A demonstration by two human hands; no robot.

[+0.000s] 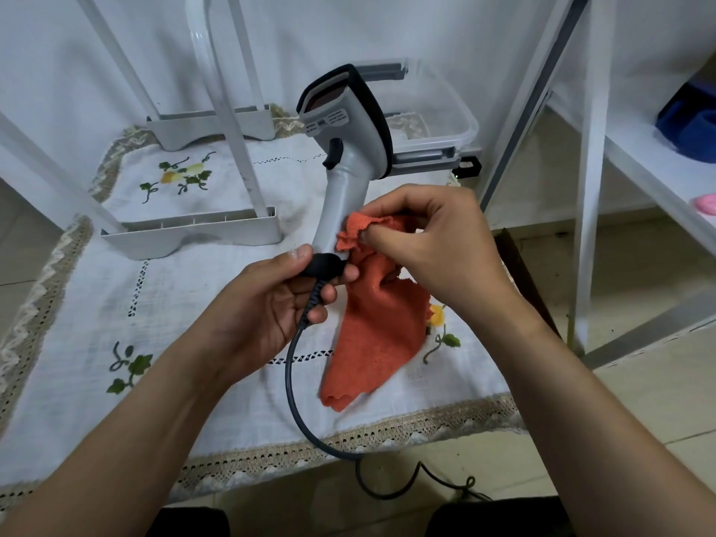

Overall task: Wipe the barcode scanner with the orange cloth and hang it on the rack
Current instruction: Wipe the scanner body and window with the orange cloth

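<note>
The barcode scanner [348,149] stands upright above the bench [97,401], window end up. The left hand [267,304] holds its black base, thumb and fingers curled around it where the cable [290,385] leaves and loops off the bench edge. The right hand [430,242] pinches a bunched orange cloth [372,335] against the right side of the grey handle; the rest of the cloth drapes to the embroidered tablecloth [155,304]. A white rack [228,110] stands behind on the left, and a clear plastic box [445,122] sits behind the scanner.

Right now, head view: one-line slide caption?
Left hand grips barcode scanner base; right hand pinches orange cloth against its handle.
</note>
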